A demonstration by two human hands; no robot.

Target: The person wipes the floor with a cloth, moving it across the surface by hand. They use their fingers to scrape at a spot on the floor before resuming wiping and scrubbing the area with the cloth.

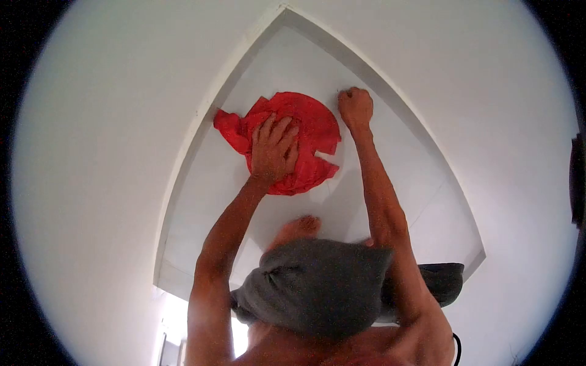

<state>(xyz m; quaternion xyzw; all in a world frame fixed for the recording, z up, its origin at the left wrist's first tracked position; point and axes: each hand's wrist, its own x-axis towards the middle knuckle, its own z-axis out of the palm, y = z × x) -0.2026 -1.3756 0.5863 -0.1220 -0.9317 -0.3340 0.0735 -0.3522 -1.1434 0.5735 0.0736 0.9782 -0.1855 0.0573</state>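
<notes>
A crumpled red cloth (311, 122) lies spread on the pale floor, with a notch in its right edge and a loose flap at its left. My left hand (274, 146) rests on it, palm down, with the fingers a little apart. To the right of the cloth, my right hand (356, 107) is closed in a fist by the floor, not touching the cloth. Whatever the curled fingers may hold is hidden.
White walls (488, 110) with a grey skirting (360, 58) meet in a corner beyond the cloth. My foot (303, 226) and dark grey clothing (323, 280) are nearer to me. A dark object (444, 282) lies at the lower right.
</notes>
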